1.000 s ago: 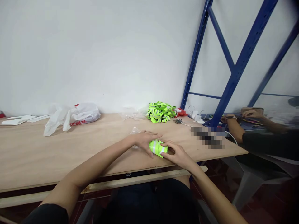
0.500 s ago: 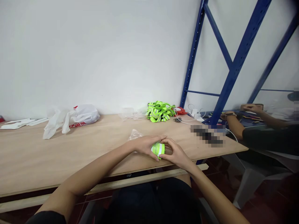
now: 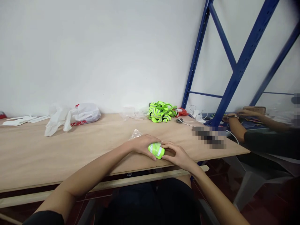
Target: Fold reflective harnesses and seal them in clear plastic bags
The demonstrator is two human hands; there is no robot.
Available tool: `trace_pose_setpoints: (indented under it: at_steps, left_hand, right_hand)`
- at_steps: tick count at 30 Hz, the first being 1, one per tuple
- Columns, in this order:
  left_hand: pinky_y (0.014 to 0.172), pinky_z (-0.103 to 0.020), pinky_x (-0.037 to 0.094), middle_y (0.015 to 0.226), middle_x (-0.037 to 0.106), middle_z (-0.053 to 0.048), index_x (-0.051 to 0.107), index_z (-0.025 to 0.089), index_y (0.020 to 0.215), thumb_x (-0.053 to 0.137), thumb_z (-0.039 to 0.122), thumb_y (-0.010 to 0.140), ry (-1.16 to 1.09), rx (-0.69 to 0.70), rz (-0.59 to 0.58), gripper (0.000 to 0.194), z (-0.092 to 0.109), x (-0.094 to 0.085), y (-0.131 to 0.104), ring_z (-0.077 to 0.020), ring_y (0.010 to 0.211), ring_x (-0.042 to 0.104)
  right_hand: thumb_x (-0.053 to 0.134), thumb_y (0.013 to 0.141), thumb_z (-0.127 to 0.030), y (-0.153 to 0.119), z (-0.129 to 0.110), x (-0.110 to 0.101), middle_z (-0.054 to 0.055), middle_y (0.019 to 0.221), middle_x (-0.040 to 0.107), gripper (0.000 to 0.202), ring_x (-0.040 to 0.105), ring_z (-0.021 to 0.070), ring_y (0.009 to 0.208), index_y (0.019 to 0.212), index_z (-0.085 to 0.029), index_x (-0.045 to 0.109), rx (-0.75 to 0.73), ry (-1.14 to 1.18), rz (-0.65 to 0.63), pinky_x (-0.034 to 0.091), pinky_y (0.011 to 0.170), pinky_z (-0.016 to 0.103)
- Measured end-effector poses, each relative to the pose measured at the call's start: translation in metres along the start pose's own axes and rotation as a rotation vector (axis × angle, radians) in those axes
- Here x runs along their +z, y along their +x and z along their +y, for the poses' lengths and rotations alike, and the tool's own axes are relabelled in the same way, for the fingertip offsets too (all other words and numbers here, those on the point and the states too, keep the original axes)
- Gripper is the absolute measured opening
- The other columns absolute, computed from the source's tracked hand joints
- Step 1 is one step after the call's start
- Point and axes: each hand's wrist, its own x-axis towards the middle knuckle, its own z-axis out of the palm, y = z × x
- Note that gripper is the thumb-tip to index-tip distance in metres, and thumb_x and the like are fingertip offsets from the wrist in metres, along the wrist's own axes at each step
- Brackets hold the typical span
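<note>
"Lime-green, that silver-banded bundle [image 3: 156, 151] on the tabletop [image 3: 93, 134], between the two hands. What's around it?"

"Clear plastic [image 3: 136, 134] pokes up just behind the left hand [image 3: 145, 145]. Farther back, a heap of green straps [image 3: 161, 112] lies near the wall [image 3: 117, 56], something red [image 3: 184, 112] beside it, and a white cable [image 3: 188, 121] trails off rightward."

"And what's in the way on that side?"

"Beyond the right hand [image 3: 177, 155] lies a dark thing [image 3: 207, 137], too blurred to name. Past it rises the blue rack [image 3: 237, 68], with a co-worker's forearm [image 3: 236, 128] on its far side."

"How is the bundle held?"

"The left hand curls over its left side, thumb toward the near edge. The right pinches the other end with fingertips and thumb, a gap showing before the palm."

"Much room?"

"The front edge runs just this side of both hands, a wooden rail [image 3: 140, 180] below it. Leftward the board stretches wide, with the white bag [image 3: 86, 113] at the back; it's tighter toward the rack."

"Anything different from a second ago?"

"Slightly. The bundle looks shorter now, its right end drawn left. The heap of straps lies as it did."
</note>
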Motion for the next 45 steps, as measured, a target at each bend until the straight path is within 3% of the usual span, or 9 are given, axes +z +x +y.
trace_pose_setpoints:
  at_steps: [6, 9, 11, 15, 19, 25, 32, 38, 45]
  left_hand:
    - [0.104, -0.036, 0.041, 0.136, 0.062, -0.011, 0.054, 0.022, 0.14, 0.073, 0.068, 0.074, -0.005, 0.036, 0.046, 0.082, -0.002, 0.006, 0.002, -0.0301, 0.121, 0.06]
    - [0.106, -0.038, 0.039, 0.137, 0.061, -0.012, 0.054, 0.023, 0.139, 0.071, 0.07, 0.074, 0.04, 0.035, 0.044, 0.082, -0.002, 0.008, 0.003, -0.0306, 0.123, 0.058]
    - [0.107, -0.038, 0.038, 0.138, 0.06, -0.012, 0.054, 0.023, 0.139, 0.069, 0.072, 0.074, 0.069, 0.03, 0.046, 0.082, -0.002, 0.009, 0.003, -0.0307, 0.124, 0.057]
    - [0.106, -0.038, 0.038, 0.138, 0.06, -0.011, 0.054, 0.023, 0.139, 0.066, 0.073, 0.076, 0.097, 0.026, 0.049, 0.082, -0.002, 0.012, 0.003, -0.0299, 0.125, 0.057]
    - [0.106, -0.038, 0.039, 0.138, 0.061, -0.012, 0.053, 0.022, 0.14, 0.068, 0.073, 0.075, 0.117, 0.014, 0.054, 0.084, -0.001, 0.014, 0.004, -0.0301, 0.125, 0.057]
    - [0.105, -0.036, 0.041, 0.14, 0.059, -0.012, 0.055, 0.023, 0.138, 0.069, 0.071, 0.076, 0.145, 0.011, 0.042, 0.08, 0.0, 0.015, 0.004, -0.0291, 0.126, 0.057]
    - [0.107, -0.038, 0.039, 0.139, 0.06, -0.012, 0.051, 0.022, 0.142, 0.068, 0.07, 0.077, 0.123, 0.03, 0.028, 0.083, 0.001, 0.013, 0.005, -0.0289, 0.126, 0.057]
    - [0.107, -0.037, 0.039, 0.141, 0.058, -0.012, 0.05, 0.023, 0.143, 0.069, 0.072, 0.074, 0.133, 0.023, 0.03, 0.087, 0.001, 0.015, 0.004, -0.0293, 0.128, 0.055]
    - [0.107, -0.038, 0.038, 0.143, 0.057, -0.013, 0.049, 0.022, 0.144, 0.065, 0.077, 0.074, 0.156, 0.013, 0.064, 0.091, 0.003, 0.017, 0.005, -0.0296, 0.128, 0.054]
  right_hand:
    - [0.073, 0.082, -0.039, 0.004, 0.002, 0.011, 0.007, 0.108, 0.064, 0.031, 0.064, 0.0228, 0.1, 0.109, -0.024, 0.069, 0.007, -0.081, 0.115, 0.054, 0.089, 0.037]
    - [0.073, 0.083, -0.035, 0.005, -0.002, 0.013, 0.002, 0.087, 0.064, 0.017, 0.062, 0.0197, 0.081, 0.089, -0.021, 0.064, 0.032, -0.126, 0.119, 0.053, 0.075, 0.033]
    - [0.07, 0.086, -0.031, 0.004, -0.005, 0.013, 0.002, 0.082, 0.063, 0.017, 0.061, 0.0196, 0.079, 0.079, -0.021, 0.059, 0.003, -0.155, 0.074, 0.051, 0.074, 0.032]
    - [0.063, 0.091, -0.023, 0.002, -0.014, 0.012, 0.005, 0.097, 0.067, 0.002, 0.062, 0.0224, 0.098, 0.089, -0.022, 0.062, -0.099, -0.164, -0.038, 0.05, 0.088, 0.035]
    - [0.054, 0.09, -0.014, 0.002, -0.02, 0.014, 0.01, 0.117, 0.066, 0.022, 0.059, 0.0253, 0.115, 0.11, -0.022, 0.061, -0.147, -0.225, -0.113, 0.047, 0.1, 0.041]
    - [0.043, 0.092, -0.011, 0.002, -0.021, 0.024, 0.011, 0.102, 0.068, 0.022, 0.063, 0.0242, 0.097, 0.1, -0.02, 0.061, -0.116, -0.321, -0.169, 0.053, 0.087, 0.04]
    - [0.044, 0.089, -0.009, 0.002, -0.021, 0.028, 0.012, 0.103, 0.067, 0.027, 0.061, 0.0265, 0.104, 0.105, -0.019, 0.063, -0.241, -0.397, -0.004, 0.051, 0.094, 0.046]
    - [0.039, 0.088, -0.004, 0.0, -0.019, 0.025, 0.013, 0.12, 0.064, 0.04, 0.06, 0.0241, 0.115, 0.12, -0.02, 0.058, -0.217, -0.306, -0.092, 0.053, 0.097, 0.04]
    - [0.04, 0.088, -0.007, 0.002, -0.019, 0.025, 0.016, 0.121, 0.063, 0.037, 0.059, 0.0272, 0.116, 0.12, -0.016, 0.057, -0.121, -0.353, -0.141, 0.051, 0.098, 0.046]
